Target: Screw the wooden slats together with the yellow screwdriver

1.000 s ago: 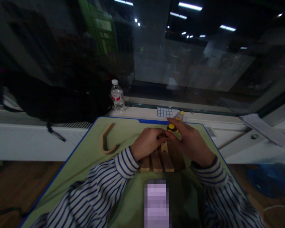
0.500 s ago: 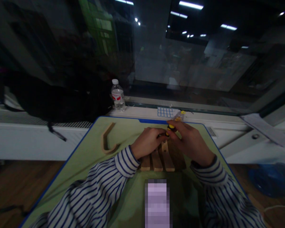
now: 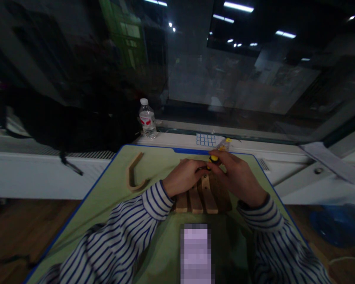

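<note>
Wooden slats (image 3: 196, 200) with small dark holes lie side by side near the middle of the green table. My right hand (image 3: 240, 176) is closed around a short yellow and black tool handle (image 3: 213, 158) above the far end of the slats. Beside it, my left hand (image 3: 184, 176) rests over the slats, fingertips pinched together close to the tool's lower end. Whatever is between the left fingertips is too small to make out. Left of my hands, a curved wooden piece (image 3: 130, 173) lies on the table.
The green table (image 3: 106, 213) has a blue edge. On the sill behind it stand a water bottle (image 3: 148, 120), a blue-gridded sheet (image 3: 206, 139) and a small clear bag (image 3: 224, 144). A black bag (image 3: 62, 122) sits at the left. A pixelated patch covers the near middle.
The yellow and black handle has turned slightly between my right fingers. Both hands otherwise keep their places over the slats.
</note>
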### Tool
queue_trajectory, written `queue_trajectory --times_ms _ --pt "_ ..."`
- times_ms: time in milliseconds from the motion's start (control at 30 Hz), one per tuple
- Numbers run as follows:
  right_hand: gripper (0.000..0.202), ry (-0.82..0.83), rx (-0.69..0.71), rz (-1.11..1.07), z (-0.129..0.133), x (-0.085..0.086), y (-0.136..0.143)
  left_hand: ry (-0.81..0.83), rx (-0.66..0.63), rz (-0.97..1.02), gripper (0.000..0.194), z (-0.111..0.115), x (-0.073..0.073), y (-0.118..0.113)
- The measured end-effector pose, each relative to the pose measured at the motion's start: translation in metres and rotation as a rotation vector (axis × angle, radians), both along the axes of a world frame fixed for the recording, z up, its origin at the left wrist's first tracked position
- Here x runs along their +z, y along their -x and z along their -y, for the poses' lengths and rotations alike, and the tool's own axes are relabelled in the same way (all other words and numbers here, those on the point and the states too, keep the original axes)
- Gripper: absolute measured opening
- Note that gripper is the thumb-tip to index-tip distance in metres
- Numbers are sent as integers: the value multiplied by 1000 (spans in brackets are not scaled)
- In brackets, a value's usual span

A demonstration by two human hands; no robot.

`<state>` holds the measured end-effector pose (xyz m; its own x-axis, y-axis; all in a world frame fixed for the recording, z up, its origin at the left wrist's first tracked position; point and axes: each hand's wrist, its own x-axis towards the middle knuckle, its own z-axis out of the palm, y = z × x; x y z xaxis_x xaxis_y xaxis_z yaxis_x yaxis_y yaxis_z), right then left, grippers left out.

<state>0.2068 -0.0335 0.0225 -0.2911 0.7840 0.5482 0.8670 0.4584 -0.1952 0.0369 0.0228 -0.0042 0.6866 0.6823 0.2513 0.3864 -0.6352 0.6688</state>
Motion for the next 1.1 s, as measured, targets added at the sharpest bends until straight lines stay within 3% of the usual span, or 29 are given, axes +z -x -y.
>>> queue_trajectory --times_ms 333,533,1100 --pt "30 -6 9 -8 0 1 1 -30 33 3 20 0 -2 -1" --pt "43 24 21 33 3 3 2 -57 43 -22 16 -1 -1 0" --pt "32 26 7 17 0 0 -2 -37 -1 -18 22 0 2 1"
